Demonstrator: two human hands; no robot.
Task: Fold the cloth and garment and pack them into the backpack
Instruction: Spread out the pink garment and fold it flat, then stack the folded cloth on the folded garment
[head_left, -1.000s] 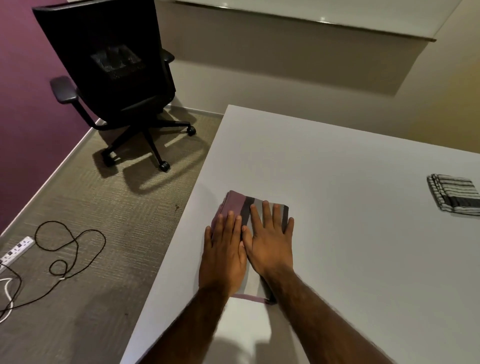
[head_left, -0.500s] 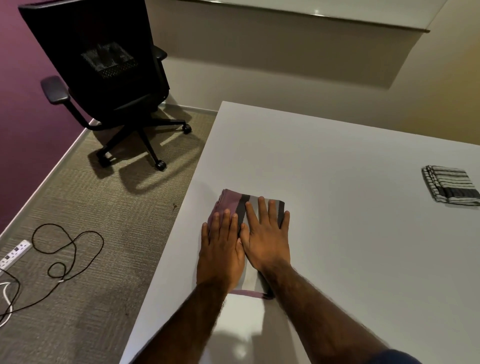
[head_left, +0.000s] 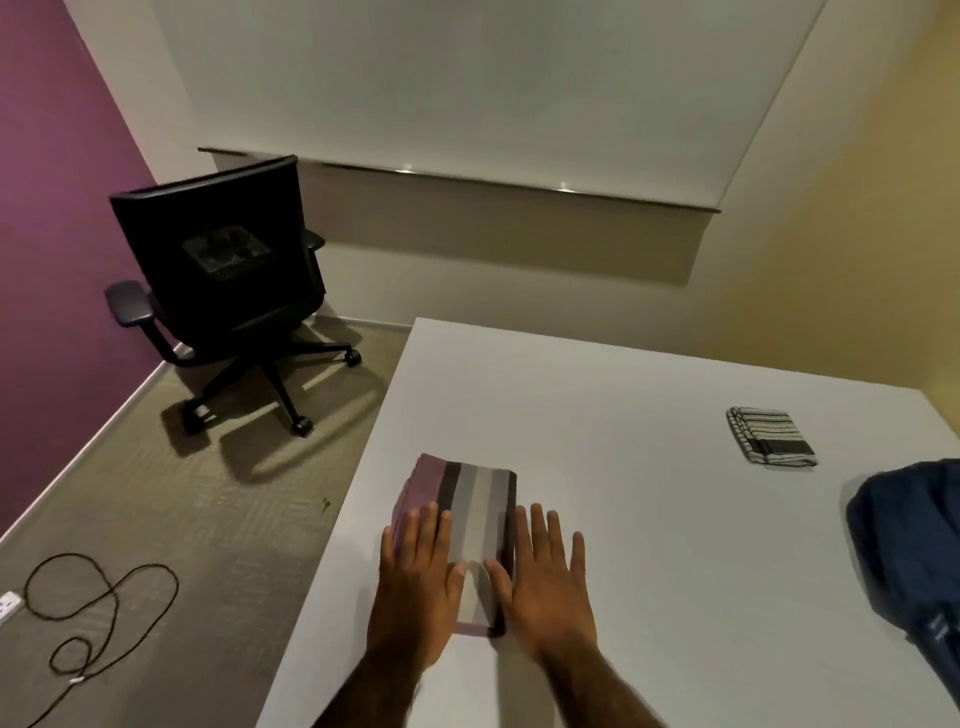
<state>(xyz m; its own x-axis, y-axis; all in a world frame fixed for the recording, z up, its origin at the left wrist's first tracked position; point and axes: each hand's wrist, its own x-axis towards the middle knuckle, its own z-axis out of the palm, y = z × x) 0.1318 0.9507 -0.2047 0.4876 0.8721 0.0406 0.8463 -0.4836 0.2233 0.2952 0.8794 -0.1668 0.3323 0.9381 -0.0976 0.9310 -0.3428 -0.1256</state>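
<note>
A folded garment (head_left: 470, 506) with purple, dark and grey stripes lies near the left edge of the white table (head_left: 649, 519). My left hand (head_left: 415, 587) lies flat on its left side, fingers straight. My right hand (head_left: 545, 587) is flat at its right side, thumb on the fabric, fingers on the table. A folded black-and-white striped cloth (head_left: 771, 435) sits far right on the table. The dark blue backpack (head_left: 914, 551) shows at the right edge, partly cut off.
A black office chair (head_left: 228, 291) stands on the carpet left of the table, by the purple wall. A black cable (head_left: 88, 608) and a white power strip (head_left: 6, 605) lie on the floor at lower left.
My hands have slid apart and back toward me, uncovering the middle of the garment. The view has tilted up and the backpack has come into sight at the right.
</note>
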